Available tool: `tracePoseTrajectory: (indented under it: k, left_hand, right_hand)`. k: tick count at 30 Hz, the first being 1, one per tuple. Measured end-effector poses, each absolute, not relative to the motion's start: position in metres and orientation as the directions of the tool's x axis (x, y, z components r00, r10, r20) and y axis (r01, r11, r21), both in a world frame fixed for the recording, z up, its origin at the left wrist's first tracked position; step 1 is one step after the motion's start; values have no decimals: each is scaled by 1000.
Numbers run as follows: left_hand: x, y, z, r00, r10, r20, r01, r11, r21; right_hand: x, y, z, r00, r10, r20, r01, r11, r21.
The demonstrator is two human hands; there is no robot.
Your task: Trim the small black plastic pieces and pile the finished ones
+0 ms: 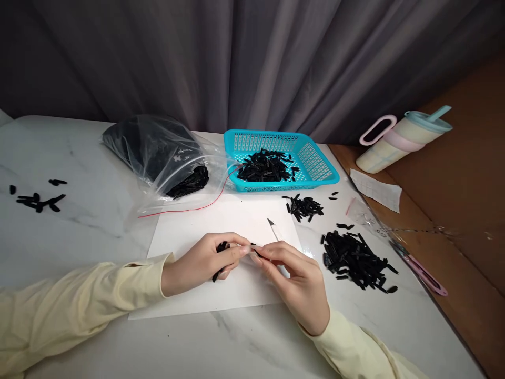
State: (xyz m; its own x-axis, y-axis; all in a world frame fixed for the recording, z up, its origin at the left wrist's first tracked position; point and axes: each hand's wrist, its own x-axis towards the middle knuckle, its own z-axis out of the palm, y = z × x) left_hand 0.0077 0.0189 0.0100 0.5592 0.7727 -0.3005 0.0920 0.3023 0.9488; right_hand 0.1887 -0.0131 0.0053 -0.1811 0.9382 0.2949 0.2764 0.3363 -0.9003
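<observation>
Over a white sheet of paper (pixel 197 223), my left hand (pixel 205 260) and my right hand (pixel 298 279) meet at the fingertips. Between them is a small black strip (pixel 258 254), pinched from both sides and mostly hidden by the fingers. More black strips (pixel 218 275) are tucked in the curled fingers of my left hand. Just beyond my right hand lies a pointed craft knife (pixel 273 228), its handle partly covered by that hand. What the strips are made of cannot be made out.
A blue basket (pixel 276 185) holds many black strips; an open clear zip bag (pixel 153 152) of them lies to its left. Loose piles sit right (pixel 355 260), behind (pixel 303 207) and far left (pixel 41 201). Pink-handled scissors (pixel 424 271) and a tumbler (pixel 398 139) are at right.
</observation>
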Motion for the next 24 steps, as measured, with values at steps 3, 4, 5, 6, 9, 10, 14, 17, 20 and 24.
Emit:
tracePoseTrajectory:
  k: [3,4,5,6,9,10,14,17,20,24]
  left_hand:
    - [7,20,9,557,763,-327,67,351,934]
    - [6,20,9,558,759,-335,66,362,930]
    - [6,20,9,558,758,-338,70,362,929]
    - [6,20,9,554,762,-335,82,350,933]
    - [5,18,12,536,787,-305,153,265,952]
    - [5,18,13,528,797,-295,179,235,955]
    - [6,15,18,499,828,-255,240,151,959]
    - [6,14,19,473,856,-208,265,87,960]
    - [6,14,18,459,873,-166,284,33,958]
    - [6,13,17,452,883,-122,291,-16,957]
  right_hand:
    - [192,-10,4,-207,962,177,178,215,-960]
    - [192,-10,4,-210,970,126,134,156,-979]
    - [193,-9,4,-208,975,81,90,101,-991]
    - [194,-8,3,-202,978,48,52,60,-997]
    - [194,-7,3,-181,983,15,-7,14,-1000]
    - [194,-7,3,-179,984,15,-13,12,-1000]
    - [194,-7,3,-175,984,24,14,26,-1000]
    - [194,-7,3,-172,985,33,45,42,-998]
    - [193,-7,4,-164,986,43,60,53,-997]
    - [192,-7,4,-148,987,63,70,74,-995]
